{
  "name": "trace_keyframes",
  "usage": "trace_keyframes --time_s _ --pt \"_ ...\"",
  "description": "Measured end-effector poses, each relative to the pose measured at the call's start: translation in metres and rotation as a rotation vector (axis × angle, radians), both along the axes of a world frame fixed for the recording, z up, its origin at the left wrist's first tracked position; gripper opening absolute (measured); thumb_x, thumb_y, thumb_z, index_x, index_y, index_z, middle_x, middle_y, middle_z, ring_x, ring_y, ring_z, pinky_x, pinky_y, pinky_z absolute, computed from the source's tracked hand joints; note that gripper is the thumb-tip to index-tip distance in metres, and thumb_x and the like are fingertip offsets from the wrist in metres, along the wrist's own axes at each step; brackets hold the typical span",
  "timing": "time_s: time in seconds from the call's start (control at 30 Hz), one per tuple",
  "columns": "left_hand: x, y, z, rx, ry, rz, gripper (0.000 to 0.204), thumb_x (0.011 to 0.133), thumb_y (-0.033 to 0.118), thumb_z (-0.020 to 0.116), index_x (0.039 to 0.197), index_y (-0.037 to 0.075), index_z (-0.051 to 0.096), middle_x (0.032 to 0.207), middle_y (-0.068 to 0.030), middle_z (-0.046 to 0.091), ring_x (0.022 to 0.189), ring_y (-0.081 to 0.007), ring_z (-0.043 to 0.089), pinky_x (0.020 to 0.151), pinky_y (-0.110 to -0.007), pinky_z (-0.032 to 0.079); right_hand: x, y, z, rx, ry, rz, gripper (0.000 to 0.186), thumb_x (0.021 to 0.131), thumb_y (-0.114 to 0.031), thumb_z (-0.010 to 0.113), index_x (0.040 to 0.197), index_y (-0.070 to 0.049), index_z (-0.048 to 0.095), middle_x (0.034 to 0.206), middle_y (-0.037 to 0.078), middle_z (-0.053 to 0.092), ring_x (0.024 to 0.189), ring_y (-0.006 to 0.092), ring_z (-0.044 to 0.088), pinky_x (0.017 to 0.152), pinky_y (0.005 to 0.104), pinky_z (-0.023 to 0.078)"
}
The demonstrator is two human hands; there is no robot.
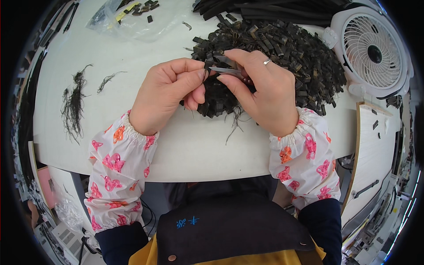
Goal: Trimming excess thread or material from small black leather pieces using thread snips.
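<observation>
A small black fabric piece [208,66] is pinched between the thumb and fingers of my left hand [163,88]; most of it is hidden by the fingertips. In my right hand [271,90], which wears a ring, are metal thread snips [226,70]. Their blades point left and reach the black piece at my left fingertips. Right behind and under both hands spreads a large heap of small black fabric pieces [287,53]. Loose black threads [236,121] hang from the heap's near edge onto the white table [207,154].
Tangled black thread clippings [74,106] lie on the left of the table. At the back are a clear plastic bag [165,28] with small dark pieces by it, and long black strips [282,11]. A white fan [374,54] stands at the right, beyond a wood-edged board [371,145].
</observation>
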State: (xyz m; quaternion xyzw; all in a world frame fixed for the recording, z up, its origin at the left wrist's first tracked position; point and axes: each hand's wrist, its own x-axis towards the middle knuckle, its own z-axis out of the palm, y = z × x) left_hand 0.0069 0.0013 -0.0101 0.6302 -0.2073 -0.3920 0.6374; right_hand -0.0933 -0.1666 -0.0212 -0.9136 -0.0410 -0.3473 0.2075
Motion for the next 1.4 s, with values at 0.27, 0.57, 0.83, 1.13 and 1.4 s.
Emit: trace_keyframes --time_s 0.27,0.57,0.83,1.13,1.4 --pt "0.001 -0.003 0.001 0.052 -0.026 -0.048 0.016 0.091 0.014 0.056 0.094 0.000 0.062 0.066 -0.0015 0.061 0.053 -0.0045 0.054 0.049 -0.018 0.043 0.003 0.004 0.001 -0.086 -0.075 0.004 0.031 0.066 -0.014 0.072 0.093 -0.008 0.058 0.068 0.002 0.051 0.055 0.0179 0.057 0.047 0.0295 0.045" --pt "0.030 0.005 -0.006 0.138 -0.769 0.236 0.016 0.086 0.014 0.061 0.093 -0.001 0.064 0.063 0.0036 0.058 0.050 -0.0023 0.047 0.046 -0.019 0.037 -0.003 0.003 -0.006 -0.016 -0.084 -0.122 0.020 0.077 -0.020 0.068 0.091 -0.010 0.057 0.070 0.005 0.058 0.055 0.0247 0.059 0.046 0.0328 0.046" --pt "0.024 0.053 0.042 -0.019 -1.086 -0.020 0.025 0.090 0.016 0.057 0.109 0.000 0.060 0.088 -0.0050 0.063 0.063 -0.0077 0.054 0.057 -0.019 0.043 0.012 -0.030 -0.033 -0.316 -0.004 -0.154 0.024 0.078 -0.024 0.070 0.089 -0.005 0.061 0.069 0.008 0.062 0.053 0.0219 0.059 0.045 0.0319 0.045" --pt "-0.128 0.082 0.051 -0.612 -0.700 -0.962 0.021 0.079 0.012 0.063 0.098 0.014 0.069 0.098 -0.0077 0.064 0.066 -0.0123 0.058 0.055 -0.018 0.045 -0.043 0.002 0.048 0.291 0.116 0.441 0.018 0.084 -0.015 0.066 0.094 0.000 0.064 0.093 0.010 0.067 0.082 0.0229 0.064 0.073 0.0312 0.050" --pt "-0.075 0.116 0.017 -0.434 -0.519 -0.888 0.024 0.077 0.024 0.072 0.090 0.003 0.070 0.084 -0.0080 0.065 0.068 -0.0189 0.061 0.058 -0.028 0.047 -0.135 0.043 0.073 0.477 0.500 1.360 0.032 0.086 -0.030 0.064 0.094 0.000 0.067 0.094 0.013 0.065 0.068 0.0194 0.059 0.057 0.0289 0.046"
